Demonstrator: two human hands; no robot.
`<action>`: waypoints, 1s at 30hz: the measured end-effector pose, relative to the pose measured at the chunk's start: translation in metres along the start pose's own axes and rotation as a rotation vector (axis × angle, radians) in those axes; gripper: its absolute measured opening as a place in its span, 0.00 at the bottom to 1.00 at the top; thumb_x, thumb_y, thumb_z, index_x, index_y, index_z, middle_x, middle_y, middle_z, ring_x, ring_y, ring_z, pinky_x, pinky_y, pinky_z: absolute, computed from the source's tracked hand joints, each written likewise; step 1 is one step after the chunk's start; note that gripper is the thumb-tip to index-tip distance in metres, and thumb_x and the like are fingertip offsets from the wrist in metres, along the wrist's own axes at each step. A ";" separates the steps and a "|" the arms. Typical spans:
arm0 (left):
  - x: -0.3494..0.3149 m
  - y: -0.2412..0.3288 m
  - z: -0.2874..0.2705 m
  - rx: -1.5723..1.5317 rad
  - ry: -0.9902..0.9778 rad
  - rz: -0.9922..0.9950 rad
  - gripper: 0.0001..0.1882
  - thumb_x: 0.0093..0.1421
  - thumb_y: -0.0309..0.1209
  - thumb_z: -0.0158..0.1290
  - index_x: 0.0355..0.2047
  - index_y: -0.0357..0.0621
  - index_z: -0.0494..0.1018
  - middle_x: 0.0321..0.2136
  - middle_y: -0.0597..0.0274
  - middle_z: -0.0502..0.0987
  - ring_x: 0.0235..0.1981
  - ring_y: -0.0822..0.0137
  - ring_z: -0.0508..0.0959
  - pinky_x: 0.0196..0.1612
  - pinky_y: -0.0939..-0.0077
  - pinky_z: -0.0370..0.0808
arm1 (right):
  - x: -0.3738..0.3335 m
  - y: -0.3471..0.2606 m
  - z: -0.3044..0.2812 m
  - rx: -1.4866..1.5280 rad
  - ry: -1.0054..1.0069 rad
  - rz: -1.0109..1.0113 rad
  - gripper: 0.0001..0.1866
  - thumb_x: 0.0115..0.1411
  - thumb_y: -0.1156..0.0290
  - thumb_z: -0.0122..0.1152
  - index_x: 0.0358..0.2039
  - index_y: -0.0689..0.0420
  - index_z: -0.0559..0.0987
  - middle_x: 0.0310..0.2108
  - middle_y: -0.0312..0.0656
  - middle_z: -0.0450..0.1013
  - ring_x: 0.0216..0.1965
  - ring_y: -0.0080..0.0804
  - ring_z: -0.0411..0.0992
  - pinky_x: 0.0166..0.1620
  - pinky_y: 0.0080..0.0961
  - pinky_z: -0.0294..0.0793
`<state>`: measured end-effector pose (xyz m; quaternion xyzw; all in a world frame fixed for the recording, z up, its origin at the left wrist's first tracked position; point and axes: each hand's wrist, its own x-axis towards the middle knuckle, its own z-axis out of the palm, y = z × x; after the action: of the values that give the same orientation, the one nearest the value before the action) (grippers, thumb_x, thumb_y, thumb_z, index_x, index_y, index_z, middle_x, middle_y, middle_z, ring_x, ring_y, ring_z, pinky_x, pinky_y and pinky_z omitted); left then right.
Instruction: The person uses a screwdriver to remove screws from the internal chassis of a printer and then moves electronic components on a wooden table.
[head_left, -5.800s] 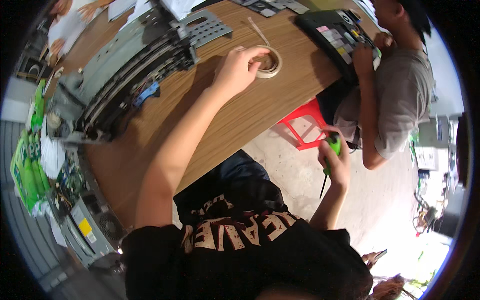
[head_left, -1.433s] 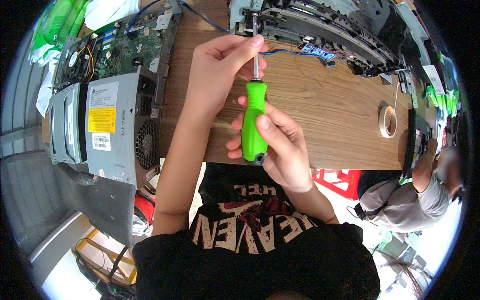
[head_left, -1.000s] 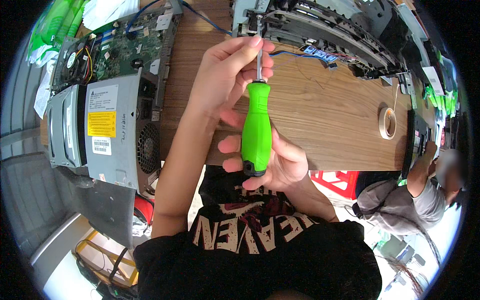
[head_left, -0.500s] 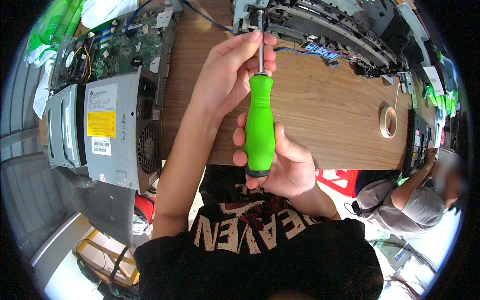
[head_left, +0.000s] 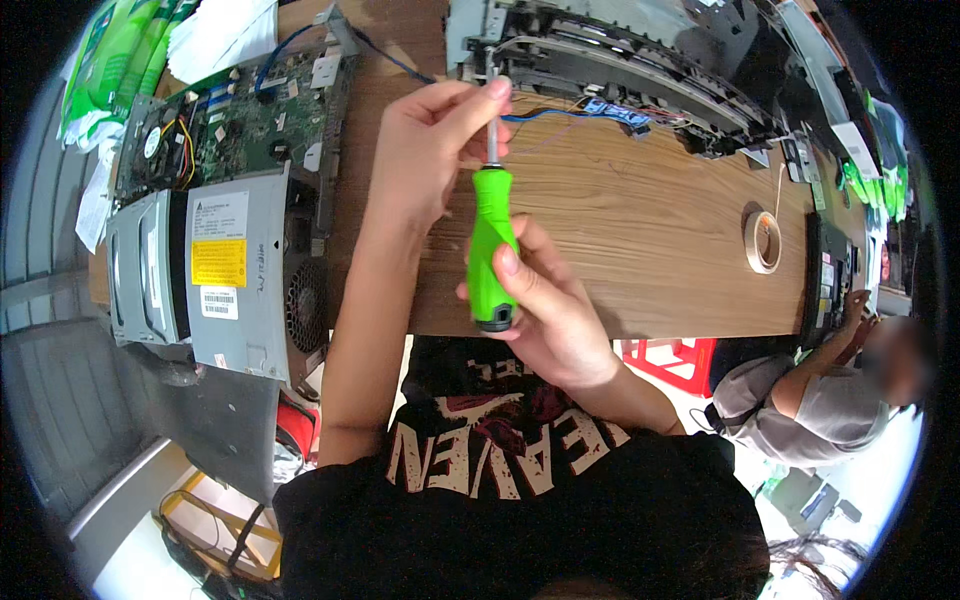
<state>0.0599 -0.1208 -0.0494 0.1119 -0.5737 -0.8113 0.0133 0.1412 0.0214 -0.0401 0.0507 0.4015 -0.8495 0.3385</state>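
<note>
A screwdriver (head_left: 490,235) with a thick green handle and a metal shaft points away from me over the table. The fingers of my right hand (head_left: 560,315) wrap round its handle. Higher up, my left hand (head_left: 430,150) pinches the shaft near its far end between thumb and fingers. The tip lies at the left end of a dismantled grey and black machine frame (head_left: 620,75) at the back of the table; whether it sits on a screw I cannot make out. Blue and thin coloured wires (head_left: 600,112) hang along the frame's near side.
On the left stand a metal power supply box (head_left: 218,300) with a fan grille and a green circuit board (head_left: 235,130). A roll of tape (head_left: 762,243) lies at the right. Green plastic packaging (head_left: 115,75) is at the far left. Another person (head_left: 800,400) sits at the right.
Both hands and the screwdriver have shifted slightly left in view. The right hand's grip has turned round the handle, and the handle now tilts more. The left hand still pinches the shaft.
</note>
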 end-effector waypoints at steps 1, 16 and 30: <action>0.000 0.001 -0.001 0.000 0.015 0.009 0.16 0.55 0.41 0.62 0.29 0.38 0.78 0.22 0.64 0.77 0.21 0.75 0.75 0.26 0.83 0.72 | 0.000 0.000 0.000 0.017 -0.109 -0.015 0.18 0.66 0.56 0.48 0.48 0.55 0.64 0.42 0.42 0.68 0.40 0.28 0.71 0.30 0.20 0.70; 0.004 0.003 -0.006 -0.061 -0.093 -0.066 0.14 0.59 0.39 0.58 0.31 0.39 0.77 0.19 0.68 0.75 0.19 0.81 0.71 0.23 0.87 0.64 | 0.008 0.002 -0.020 0.313 -0.400 0.286 0.33 0.64 0.54 0.51 0.63 0.56 0.55 0.51 0.46 0.68 0.52 0.38 0.70 0.48 0.33 0.74; 0.009 -0.014 -0.010 -0.324 -0.313 -0.066 0.14 0.65 0.38 0.50 0.35 0.39 0.74 0.22 0.67 0.74 0.24 0.76 0.72 0.30 0.83 0.68 | 0.009 0.013 -0.030 1.042 -0.611 0.416 0.36 0.70 0.56 0.36 0.68 0.58 0.35 0.63 0.61 0.52 0.61 0.54 0.58 0.57 0.46 0.69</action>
<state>0.0544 -0.1265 -0.0669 -0.0003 -0.4270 -0.9003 -0.0848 0.1360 0.0325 -0.0719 0.0410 -0.1973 -0.8260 0.5264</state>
